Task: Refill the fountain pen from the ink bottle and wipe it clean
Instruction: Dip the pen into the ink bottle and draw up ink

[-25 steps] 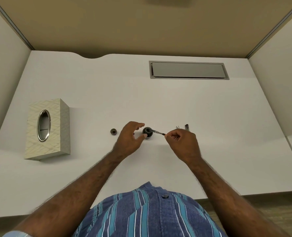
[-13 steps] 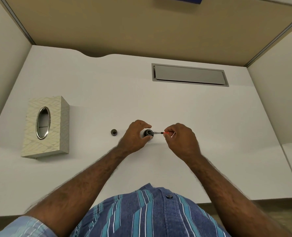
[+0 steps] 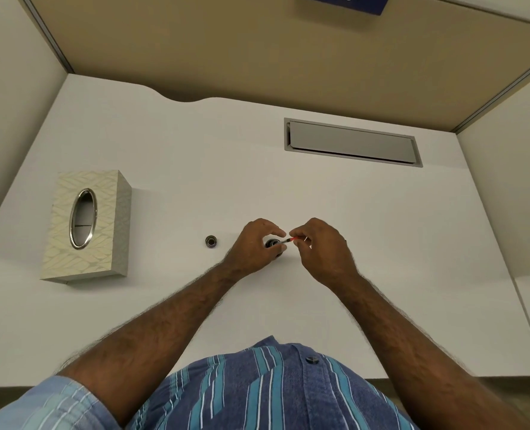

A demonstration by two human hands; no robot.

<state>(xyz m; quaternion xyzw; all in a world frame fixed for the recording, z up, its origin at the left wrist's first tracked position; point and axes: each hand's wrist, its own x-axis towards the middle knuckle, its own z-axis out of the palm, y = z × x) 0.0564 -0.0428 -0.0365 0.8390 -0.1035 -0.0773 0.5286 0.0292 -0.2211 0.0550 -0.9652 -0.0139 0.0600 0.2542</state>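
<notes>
the person is working at the middle of the white tabletop [image 3: 319, 305], where the small dark ink bottle [image 3: 272, 243] is standing upright and open. the left hand [image 3: 251, 248] is curling around the bottle, its fingers [image 3: 274, 230] closing on the sides to steady it. the right hand [image 3: 324, 249] is pinching the fountain pen [image 3: 285, 241] narrowly between thumb and forefinger, the nib end reaching into the bottle's mouth; a red part is showing just beside the fingertips. the bottle's cap [image 3: 210, 241] is lying apart to the left, and the tissue box [image 3: 85, 223] is sitting well beyond it. the pen looks thin, stiff and light, probably slippery once inked, so it is best gripped high, clear of the wet end. the bottle is likely glass and easy to tip, so it wants holding low around its body.
</notes>
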